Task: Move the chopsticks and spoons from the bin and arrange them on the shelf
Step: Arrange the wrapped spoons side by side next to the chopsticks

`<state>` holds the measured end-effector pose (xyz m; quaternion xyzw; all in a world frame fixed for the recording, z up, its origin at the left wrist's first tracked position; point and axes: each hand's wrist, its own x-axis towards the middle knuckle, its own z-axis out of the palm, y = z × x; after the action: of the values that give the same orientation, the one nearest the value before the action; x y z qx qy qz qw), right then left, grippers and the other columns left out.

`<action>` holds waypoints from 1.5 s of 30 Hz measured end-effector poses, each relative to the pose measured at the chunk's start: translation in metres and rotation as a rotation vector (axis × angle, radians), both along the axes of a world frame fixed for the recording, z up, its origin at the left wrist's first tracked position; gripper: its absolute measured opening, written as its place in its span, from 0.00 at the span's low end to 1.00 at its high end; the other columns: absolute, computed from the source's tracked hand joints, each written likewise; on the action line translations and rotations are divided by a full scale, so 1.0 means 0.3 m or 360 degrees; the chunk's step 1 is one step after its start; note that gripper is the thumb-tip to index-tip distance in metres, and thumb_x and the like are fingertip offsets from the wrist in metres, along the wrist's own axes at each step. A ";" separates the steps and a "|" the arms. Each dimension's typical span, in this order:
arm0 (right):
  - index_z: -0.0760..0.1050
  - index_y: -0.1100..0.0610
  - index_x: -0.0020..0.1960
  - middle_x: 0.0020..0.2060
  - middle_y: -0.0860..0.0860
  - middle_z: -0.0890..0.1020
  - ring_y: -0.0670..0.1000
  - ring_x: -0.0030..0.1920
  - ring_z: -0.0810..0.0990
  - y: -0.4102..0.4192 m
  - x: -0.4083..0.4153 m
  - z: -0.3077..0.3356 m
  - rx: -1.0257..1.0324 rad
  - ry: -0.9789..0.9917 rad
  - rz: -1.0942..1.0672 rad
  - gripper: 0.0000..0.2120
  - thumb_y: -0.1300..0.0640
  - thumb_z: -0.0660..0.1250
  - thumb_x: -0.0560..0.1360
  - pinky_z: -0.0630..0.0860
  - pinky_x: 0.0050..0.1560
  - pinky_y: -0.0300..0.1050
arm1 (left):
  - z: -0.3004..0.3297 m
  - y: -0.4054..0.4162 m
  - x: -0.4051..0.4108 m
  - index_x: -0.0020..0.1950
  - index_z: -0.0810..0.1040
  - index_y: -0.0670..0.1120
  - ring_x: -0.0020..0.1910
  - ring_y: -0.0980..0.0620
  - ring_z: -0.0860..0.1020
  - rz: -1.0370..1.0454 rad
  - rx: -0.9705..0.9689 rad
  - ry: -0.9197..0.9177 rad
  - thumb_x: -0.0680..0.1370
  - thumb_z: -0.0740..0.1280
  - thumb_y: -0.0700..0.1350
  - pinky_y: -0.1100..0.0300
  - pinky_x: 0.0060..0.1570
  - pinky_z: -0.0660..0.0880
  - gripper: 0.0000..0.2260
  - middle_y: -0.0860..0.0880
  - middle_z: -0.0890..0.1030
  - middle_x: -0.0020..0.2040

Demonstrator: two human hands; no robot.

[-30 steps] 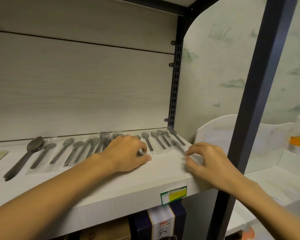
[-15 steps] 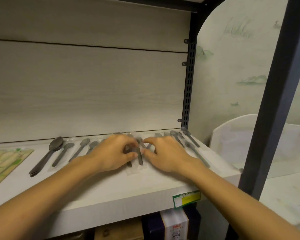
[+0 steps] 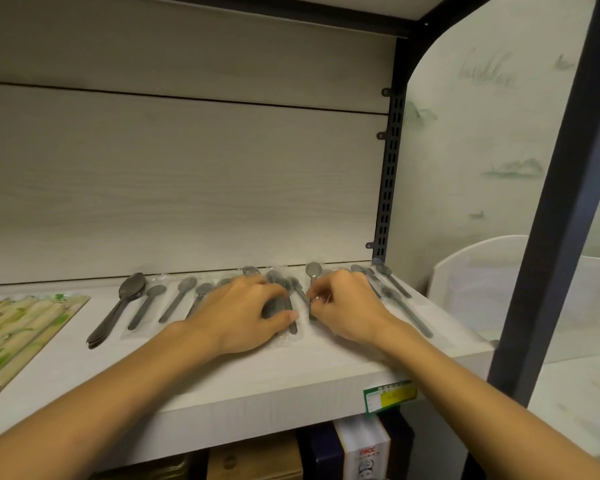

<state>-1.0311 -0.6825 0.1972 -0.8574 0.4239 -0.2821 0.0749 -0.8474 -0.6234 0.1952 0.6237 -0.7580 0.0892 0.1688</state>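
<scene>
We are spacing spoons on the shelf: left hand grips a wrapped bunch, right hand pinches one spoon; next, lay it parallel.

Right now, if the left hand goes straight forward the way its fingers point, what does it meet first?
Probably the wrapped spoons under and just past the left hand, whose fingers curl on them. Behind those comes the back panel. Depth is hard to judge here.
</scene>
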 end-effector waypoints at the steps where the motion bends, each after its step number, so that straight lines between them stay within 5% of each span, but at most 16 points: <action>1: 0.84 0.55 0.47 0.35 0.48 0.82 0.47 0.37 0.76 0.011 -0.013 0.006 -0.0019 -0.0026 -0.0016 0.10 0.60 0.65 0.71 0.73 0.40 0.41 | 0.002 0.001 -0.010 0.63 0.75 0.57 0.58 0.50 0.74 -0.0004 -0.0040 -0.0043 0.76 0.59 0.65 0.55 0.52 0.72 0.21 0.55 0.76 0.57; 5: 0.84 0.53 0.45 0.38 0.46 0.83 0.44 0.40 0.78 0.064 -0.109 0.038 -0.0052 -0.0104 -0.0069 0.07 0.56 0.68 0.72 0.72 0.41 0.37 | 0.014 -0.006 -0.028 0.69 0.69 0.63 0.63 0.48 0.71 -0.0054 0.0062 -0.0162 0.75 0.59 0.67 0.51 0.61 0.70 0.23 0.53 0.75 0.61; 9: 0.83 0.51 0.50 0.43 0.45 0.82 0.44 0.42 0.78 0.096 -0.246 0.054 -0.0011 0.0024 -0.0122 0.07 0.56 0.68 0.74 0.69 0.39 0.27 | 0.022 -0.037 -0.025 0.62 0.76 0.61 0.60 0.47 0.73 -0.0069 0.0189 -0.0152 0.74 0.60 0.68 0.50 0.57 0.72 0.21 0.55 0.75 0.60; 15: 0.84 0.53 0.47 0.40 0.42 0.81 0.46 0.41 0.80 0.116 -0.373 0.038 0.0062 0.0100 -0.0208 0.07 0.57 0.67 0.75 0.72 0.42 0.30 | 0.026 -0.060 -0.036 0.53 0.80 0.55 0.52 0.52 0.75 -0.0176 0.0043 -0.0097 0.74 0.64 0.64 0.57 0.46 0.70 0.17 0.56 0.77 0.51; 20: 0.82 0.47 0.54 0.47 0.48 0.80 0.45 0.44 0.76 0.106 -0.395 0.003 0.0033 0.0239 -0.0191 0.10 0.53 0.66 0.74 0.68 0.40 0.33 | 0.019 -0.067 -0.056 0.47 0.82 0.50 0.45 0.53 0.75 -0.0241 -0.0026 -0.0054 0.75 0.66 0.61 0.58 0.40 0.68 0.15 0.54 0.79 0.46; 24: 0.79 0.47 0.59 0.50 0.48 0.77 0.46 0.48 0.74 0.108 -0.407 -0.002 -0.0045 0.0183 -0.0189 0.12 0.51 0.65 0.76 0.69 0.48 0.39 | 0.013 -0.069 -0.060 0.49 0.82 0.55 0.39 0.54 0.75 -0.0237 -0.0098 -0.0076 0.77 0.62 0.62 0.58 0.37 0.68 0.14 0.55 0.79 0.38; 28: 0.81 0.46 0.56 0.49 0.48 0.78 0.46 0.49 0.74 0.096 -0.408 -0.010 -0.0051 0.0190 -0.0159 0.10 0.51 0.64 0.76 0.69 0.49 0.40 | 0.019 -0.069 -0.076 0.59 0.77 0.63 0.43 0.54 0.71 -0.0257 0.0022 -0.0156 0.78 0.62 0.59 0.56 0.44 0.71 0.11 0.58 0.77 0.40; 32: 0.82 0.47 0.53 0.49 0.47 0.79 0.48 0.51 0.76 0.087 -0.396 -0.019 -0.0052 0.0189 -0.0108 0.10 0.50 0.64 0.75 0.73 0.53 0.44 | 0.023 -0.074 -0.101 0.57 0.80 0.62 0.50 0.52 0.75 -0.0196 0.0067 -0.0111 0.78 0.64 0.55 0.56 0.46 0.69 0.10 0.56 0.78 0.45; 39: 0.82 0.49 0.55 0.53 0.49 0.79 0.51 0.54 0.75 0.080 -0.399 -0.023 0.0008 0.0309 -0.0062 0.16 0.46 0.57 0.80 0.73 0.57 0.53 | 0.044 -0.053 -0.147 0.53 0.83 0.56 0.41 0.52 0.73 -0.0114 -0.0086 0.0052 0.76 0.66 0.56 0.58 0.40 0.70 0.10 0.58 0.75 0.37; 45: 0.77 0.50 0.57 0.54 0.48 0.77 0.51 0.56 0.75 0.082 -0.416 -0.046 -0.0047 0.0444 -0.0056 0.22 0.43 0.48 0.79 0.71 0.58 0.51 | 0.060 -0.019 -0.289 0.53 0.83 0.53 0.40 0.57 0.75 -0.0258 -0.0075 0.0207 0.76 0.67 0.55 0.59 0.44 0.71 0.11 0.59 0.77 0.40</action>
<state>-1.1558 -0.6579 0.1833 -0.8818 0.4408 -0.1677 -0.0021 -0.9340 -0.6292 0.2132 0.5606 -0.7912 0.0523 0.2388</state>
